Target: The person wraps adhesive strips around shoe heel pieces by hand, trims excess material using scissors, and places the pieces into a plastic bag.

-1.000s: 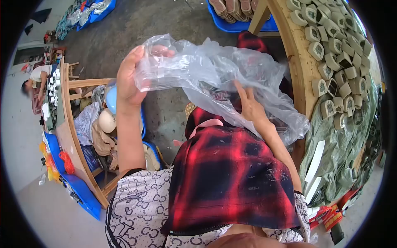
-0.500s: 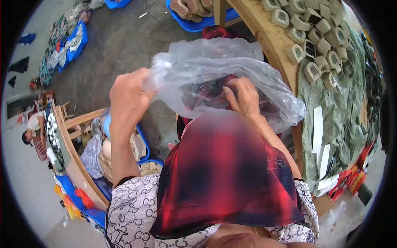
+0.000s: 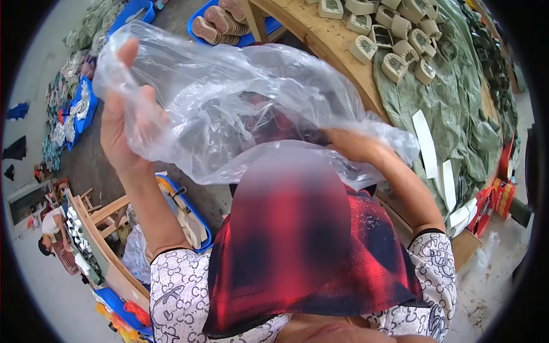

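A large clear plastic bag (image 3: 229, 74) is spread wide in front of me, with its mouth facing my body. Thin film drapes over my left hand (image 3: 130, 117), whose fingers are spread apart against the bag's left side. At the bag's right side is my right hand (image 3: 351, 144), partly inside the mouth; it is smeared by motion and its fingers are hidden. Dark red checked cloth (image 3: 274, 123) shows through the opening, below the film.
To the right, a wooden table (image 3: 320, 43) bears several beige shoe-heel-like blocks (image 3: 394, 67), green sheeting (image 3: 452, 108) and white strips (image 3: 424, 143). A blue tub (image 3: 197, 31) holds stacked insoles (image 3: 220, 26). Another blue tub (image 3: 200, 220) stands near my left arm; a person (image 3: 54, 228) is far left.
My left hand has moved left and gone from a closed grip to spread fingers. The bag has opened wider and stretched leftward. My right hand has shifted lower toward the bag's right edge.
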The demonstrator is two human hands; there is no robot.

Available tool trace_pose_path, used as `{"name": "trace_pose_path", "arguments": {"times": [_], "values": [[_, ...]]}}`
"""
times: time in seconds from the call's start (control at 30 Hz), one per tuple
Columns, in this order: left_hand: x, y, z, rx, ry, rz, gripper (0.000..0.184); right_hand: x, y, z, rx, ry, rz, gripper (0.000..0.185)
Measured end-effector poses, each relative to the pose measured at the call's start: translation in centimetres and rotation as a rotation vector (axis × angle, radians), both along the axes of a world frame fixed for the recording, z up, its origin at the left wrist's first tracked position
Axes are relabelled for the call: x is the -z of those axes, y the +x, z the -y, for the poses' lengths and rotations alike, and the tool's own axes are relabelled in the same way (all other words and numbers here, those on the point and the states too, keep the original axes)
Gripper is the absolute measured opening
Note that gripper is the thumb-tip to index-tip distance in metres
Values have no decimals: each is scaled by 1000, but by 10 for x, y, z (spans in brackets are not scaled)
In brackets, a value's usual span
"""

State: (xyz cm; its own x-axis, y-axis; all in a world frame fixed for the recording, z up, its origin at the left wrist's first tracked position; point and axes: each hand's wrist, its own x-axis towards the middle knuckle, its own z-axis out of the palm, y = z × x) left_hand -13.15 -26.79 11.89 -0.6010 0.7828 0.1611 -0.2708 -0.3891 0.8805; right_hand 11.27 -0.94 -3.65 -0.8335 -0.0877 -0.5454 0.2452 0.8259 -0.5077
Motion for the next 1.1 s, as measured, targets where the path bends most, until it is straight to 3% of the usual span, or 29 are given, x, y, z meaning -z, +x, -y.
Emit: {"name": "trace_pose_path", "arguments": {"times": [0.07, 0.13, 0.17, 0.23, 0.3, 0.4, 0.5, 0.53, 0.57, 0.6, 0.63, 0.67, 0.7, 0.73, 0.77, 0.87, 0.9, 0.93, 0.97, 1.03, 1.1], "values": [[-6, 14, -18, 30, -51, -91, 89, -50, -30, 4, -107, -155, -59, 47], [-11, 19, -24, 152, 32, -112, 93, -63, -57, -3, 101, -303, -668, 48], [-14, 19, -24, 211, 75, -125, 96, -61, -74, -9, 217, -69, -828, 52], [-18, 19, -19, 225, 55, -92, 104, -58, -93, -28, 341, 55, -971, 52], [-21, 25, -11, 222, -6, -48, 108, -64, -95, -33, 503, -100, -796, 54], [-15, 24, -12, 416, 144, 111, 118, -53, -103, -40, 553, -205, -689, 67], [-20, 18, -22, 482, 283, 101, 128, -21, -121, -44, 135, -76, -801, 69], [-24, 13, -28, 478, 310, 74, 131, 13, -112, -35, 18, -24, -643, 69], [-32, 8, -34, 382, 236, 18, 130, 37, -100, -19, -90, 16, -477, 70], [-41, 4, -39, 290, 154, -36, 130, 24, -90, 0, -124, 80, 91, 76], [-45, 1, -45, 115, 14, -126, 129, 65, -65, 4, -80, -279, 103, 84], [-37, -6, -52, 18, -40, -197, 127, 55, -53, 7, -51, -344, 225, 84], [-30, -13, -59, -80, -104, -265, 126, 69, -40, 5, -64, -266, 82, 79], [-22, -20, -65, -177, -174, -327, 125, 43, -40, -1, -114, -211, 148, 73], [-14, -20, -71, -81, -162, -276, 126, 16, -37, -8, -160, -165, 215, 67], [5, -12, -92, 53, -124, -192, 126, -65, -13, -18, 38, -310, -211, 53], [6, -9, -97, 52, -192, -207, 127, -72, -9, -21, 223, -495, -517, 43], [5, -7, -102, 48, -259, -228, 130, -79, -14, -27, 367, -580, -615, 42], [3, -5, -106, 44, -325, -253, 133, -71, -21, -42, 367, -437, -665, 44], [4, -2, -112, 29, -379, -257, 120, -35, -43, -65, 677, -254, -908, 67], [0, -7, -115, 136, -461, -311, 111, -34, -52, -80, 1057, -955, -660, 73]]}}
